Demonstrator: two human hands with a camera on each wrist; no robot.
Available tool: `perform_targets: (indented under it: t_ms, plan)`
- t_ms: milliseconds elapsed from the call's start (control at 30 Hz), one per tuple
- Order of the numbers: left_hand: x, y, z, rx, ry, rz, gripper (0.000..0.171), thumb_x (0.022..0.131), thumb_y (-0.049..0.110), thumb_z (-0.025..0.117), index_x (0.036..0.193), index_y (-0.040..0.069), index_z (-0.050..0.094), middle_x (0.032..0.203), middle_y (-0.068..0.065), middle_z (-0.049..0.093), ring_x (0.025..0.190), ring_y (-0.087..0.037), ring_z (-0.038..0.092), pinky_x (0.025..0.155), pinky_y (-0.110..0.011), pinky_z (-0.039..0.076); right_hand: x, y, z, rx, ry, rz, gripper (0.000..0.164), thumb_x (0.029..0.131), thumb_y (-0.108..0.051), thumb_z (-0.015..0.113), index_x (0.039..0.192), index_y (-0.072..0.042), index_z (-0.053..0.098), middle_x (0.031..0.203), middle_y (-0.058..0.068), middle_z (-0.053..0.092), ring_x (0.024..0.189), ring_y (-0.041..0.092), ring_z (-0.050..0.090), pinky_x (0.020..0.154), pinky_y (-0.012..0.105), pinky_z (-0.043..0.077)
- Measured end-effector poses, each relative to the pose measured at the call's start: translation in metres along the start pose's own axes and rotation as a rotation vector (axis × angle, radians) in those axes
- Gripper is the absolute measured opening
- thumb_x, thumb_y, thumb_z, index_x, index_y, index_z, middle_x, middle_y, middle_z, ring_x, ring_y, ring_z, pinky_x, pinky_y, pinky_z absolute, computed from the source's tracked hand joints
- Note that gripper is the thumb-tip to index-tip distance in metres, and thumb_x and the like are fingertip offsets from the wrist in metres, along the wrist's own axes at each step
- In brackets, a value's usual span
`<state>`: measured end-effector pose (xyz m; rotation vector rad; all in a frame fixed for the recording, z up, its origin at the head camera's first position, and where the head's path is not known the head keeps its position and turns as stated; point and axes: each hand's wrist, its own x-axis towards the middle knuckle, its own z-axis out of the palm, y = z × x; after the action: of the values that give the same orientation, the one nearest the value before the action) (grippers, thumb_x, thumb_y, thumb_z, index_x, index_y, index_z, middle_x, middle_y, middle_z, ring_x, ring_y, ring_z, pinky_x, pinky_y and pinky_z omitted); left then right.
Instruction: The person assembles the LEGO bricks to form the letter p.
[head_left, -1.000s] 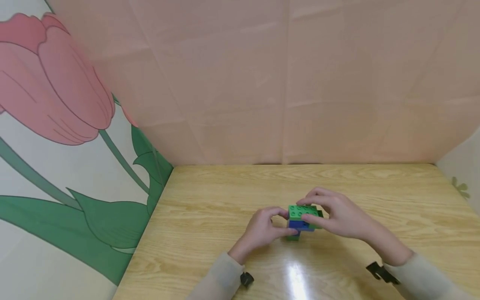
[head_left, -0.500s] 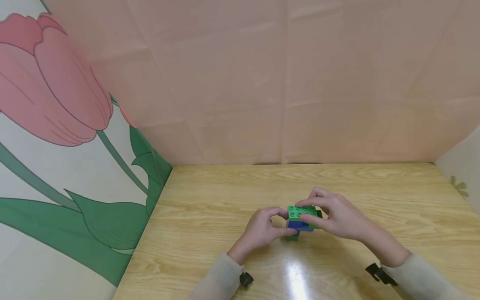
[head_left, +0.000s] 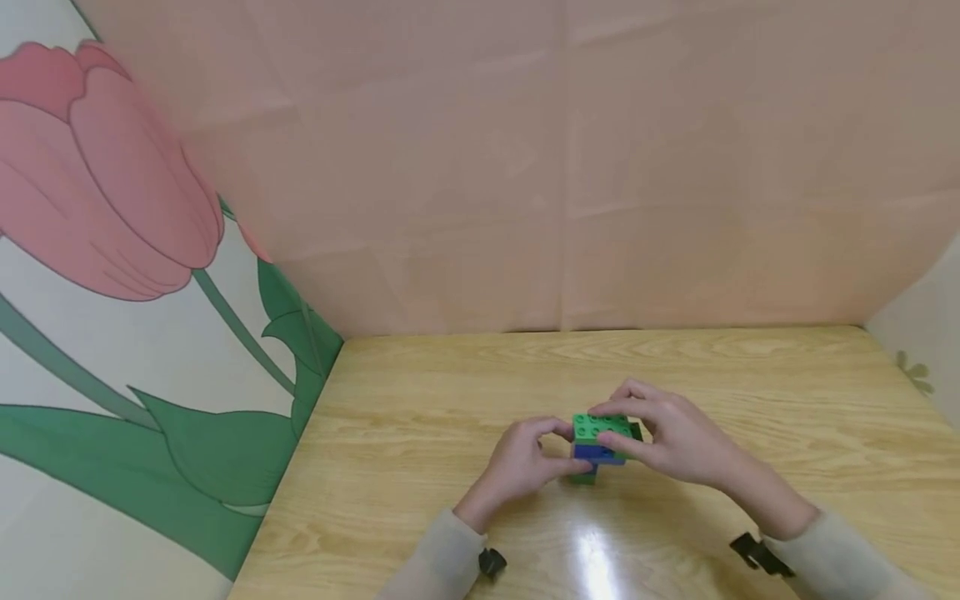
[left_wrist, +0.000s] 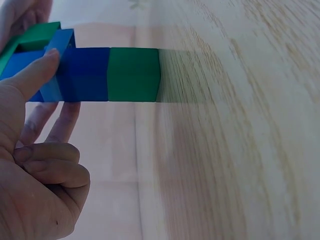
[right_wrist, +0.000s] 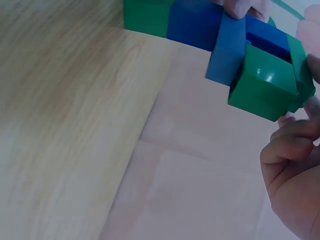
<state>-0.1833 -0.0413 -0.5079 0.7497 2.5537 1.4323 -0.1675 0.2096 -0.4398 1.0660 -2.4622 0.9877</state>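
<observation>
A stack of green and blue toy building bricks (head_left: 590, 451) stands on the table between both hands. At its base is a green brick (left_wrist: 134, 75) with a dark blue brick (left_wrist: 85, 75) above it. A lighter blue brick (right_wrist: 227, 50) crosses over that and overhangs. Higher up, a green brick (right_wrist: 265, 82) sits beside a blue one, beneath a studded green top brick (head_left: 588, 427). My left hand (head_left: 521, 462) pinches the stack around the lighter blue layer, thumb in front. My right hand (head_left: 671, 433) pinches the top green brick from the right, partly hiding it.
The wood-grain table (head_left: 420, 383) meets a pink cloth backdrop (head_left: 450, 167) at its far edge. On the left stands a panel with a printed tulip (head_left: 142, 175). Glare shows on the tabletop near the front.
Both hands keep their hold on the bricks, with no clear movement between them. The head view has shifted slightly.
</observation>
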Motion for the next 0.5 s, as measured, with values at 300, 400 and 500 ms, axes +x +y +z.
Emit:
perform_targets:
  t_ms: [300, 400, 500]
  plan:
    - [-0.002, 0.001, 0.000, -0.008, 0.008, -0.036, 0.033, 0.082, 0.046, 0.088, 0.108, 0.031, 0.075, 0.105, 0.024, 0.068, 0.058, -0.005, 0.046, 0.051, -0.023, 0.041, -0.027, 0.010, -0.010, 0.008, 0.053, 0.101, 0.060, 0.083, -0.018, 0.090, 0.137, -0.022, 0.065, 0.113, -0.008, 0.067, 0.056, -0.002, 0.033, 0.046, 0.021, 0.035]
    - [-0.002, 0.002, 0.000, -0.009, 0.012, -0.052, 0.033, 0.081, 0.047, 0.088, 0.107, 0.033, 0.075, 0.105, 0.025, 0.068, 0.061, -0.006, 0.048, 0.053, -0.024, 0.042, -0.037, 0.014, -0.013, 0.010, 0.040, 0.145, 0.061, 0.084, -0.019, 0.089, 0.139, -0.023, 0.063, 0.112, -0.007, 0.068, 0.054, -0.002, 0.035, 0.045, 0.022, 0.036]
    - [-0.003, 0.002, 0.000, -0.010, 0.010, -0.061, 0.034, 0.080, 0.048, 0.088, 0.108, 0.034, 0.075, 0.105, 0.025, 0.068, 0.060, -0.006, 0.048, 0.053, -0.024, 0.042, -0.046, 0.018, -0.012, 0.030, 0.028, 0.194, 0.059, 0.087, -0.020, 0.087, 0.140, -0.026, 0.063, 0.113, -0.009, 0.068, 0.051, -0.002, 0.035, 0.044, 0.023, 0.036]
